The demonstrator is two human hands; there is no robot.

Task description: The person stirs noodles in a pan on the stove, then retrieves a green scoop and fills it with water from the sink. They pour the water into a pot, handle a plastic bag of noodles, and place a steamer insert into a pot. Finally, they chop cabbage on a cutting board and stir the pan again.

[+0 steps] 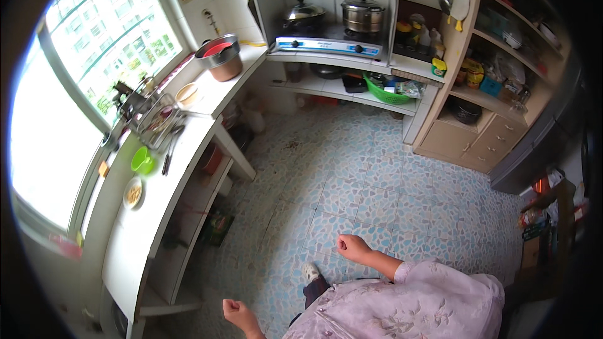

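Both of my hands hang in the air over the tiled floor (330, 197), well apart from each other. My left hand (237, 313), at the lower middle, has curled fingers and touches nothing; the white counter (127, 254) lies to its left. Farther right, my right hand (352, 247) is also curled, with nothing visible in it. On the counter stand a plate of food pieces (134, 194), a green plastic cup (143, 161), a long-handled utensil (172, 149), a metal dish rack (155, 125) and a metal pot (226, 63) with a red vessel inside.
A two-burner gas stove (327, 47) at the back carries a lidded wok (304, 12) and a steamer pot (362, 15). Below it is a green basket (387, 94). Wooden shelves (492, 103) and a dark refrigerator (532, 136) stand at right, near piled goods (532, 219). A window is at left.
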